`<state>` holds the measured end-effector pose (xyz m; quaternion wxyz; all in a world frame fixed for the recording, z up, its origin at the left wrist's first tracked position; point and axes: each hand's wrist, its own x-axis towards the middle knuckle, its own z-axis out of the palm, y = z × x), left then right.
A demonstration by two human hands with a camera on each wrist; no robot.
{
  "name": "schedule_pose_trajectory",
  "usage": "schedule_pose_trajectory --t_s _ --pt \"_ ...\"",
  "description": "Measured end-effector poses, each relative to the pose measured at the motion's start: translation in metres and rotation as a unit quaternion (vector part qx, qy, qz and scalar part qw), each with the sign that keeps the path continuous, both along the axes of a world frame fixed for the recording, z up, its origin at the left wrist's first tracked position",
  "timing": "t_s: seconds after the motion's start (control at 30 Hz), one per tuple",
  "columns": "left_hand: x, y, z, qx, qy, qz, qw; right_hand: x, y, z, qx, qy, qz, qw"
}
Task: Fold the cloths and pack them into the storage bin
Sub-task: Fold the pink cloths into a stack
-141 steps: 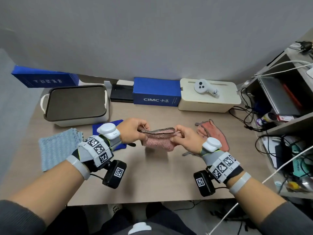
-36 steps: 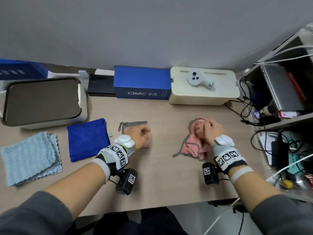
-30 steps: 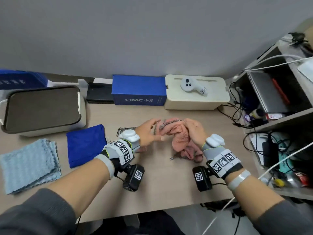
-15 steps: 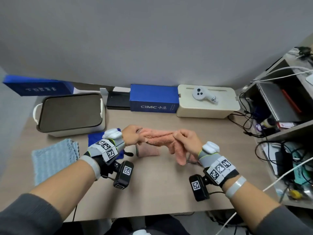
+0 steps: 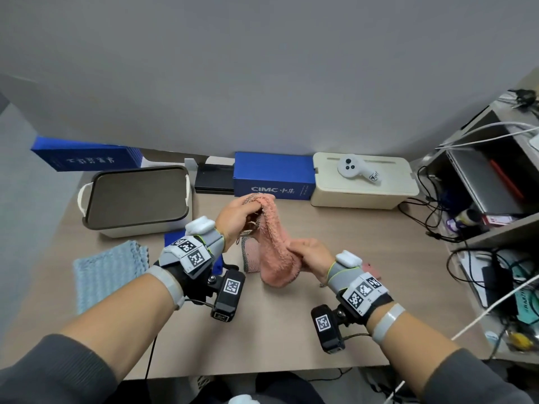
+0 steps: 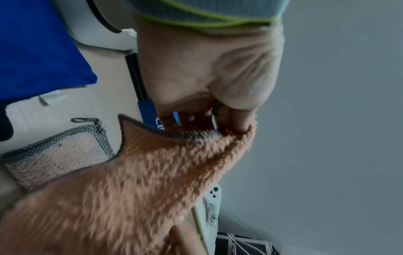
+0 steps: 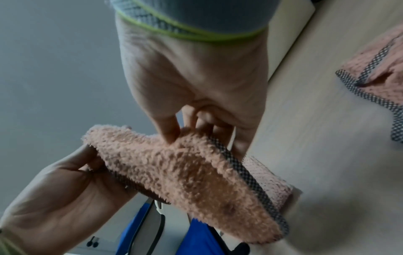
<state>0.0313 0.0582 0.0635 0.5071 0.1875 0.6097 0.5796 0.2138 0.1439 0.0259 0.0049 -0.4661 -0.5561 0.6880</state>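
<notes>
Both hands hold a fluffy pink cloth [image 5: 274,246] with a checked border in the air over the table. My left hand [image 5: 248,207] pinches its upper corner, seen close in the left wrist view as the left hand [image 6: 218,124] on the pink cloth [image 6: 141,181]. My right hand [image 5: 300,250] pinches the lower edge; the right wrist view shows the right hand [image 7: 196,131] on the pink cloth [image 7: 185,181]. A folded pink cloth [image 5: 250,259] lies under it. The white storage bin [image 5: 140,228] stands at the back left.
A folded light blue cloth [image 5: 108,272] and a dark blue cloth [image 5: 172,239] lie in front of the bin. Another pink cloth [image 7: 375,82] lies right of my right wrist. A blue box [image 5: 271,176] and a cream box [image 5: 361,185] line the wall. Shelves with cables stand at the right.
My left hand has lifted its corner of the pink cloth up and away, while my right hand dropped lower; the cloth now slants from upper left to lower right.
</notes>
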Motion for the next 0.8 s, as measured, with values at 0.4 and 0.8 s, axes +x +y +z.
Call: schedule_pose_trajectory --t_s 0.4,0.8 --pt "-0.02 -0.015 -0.017 -0.17 -0.082 0.078 0.979 -0.004 0.013 0.038 0.163 0.108 -0.131 0.972" --pt "-0.026 -0.033 -0.005 -0.153 0.253 -0.017 0.955 0.019 0.06 0.023 0.249 -0.132 -0.09 0.955"
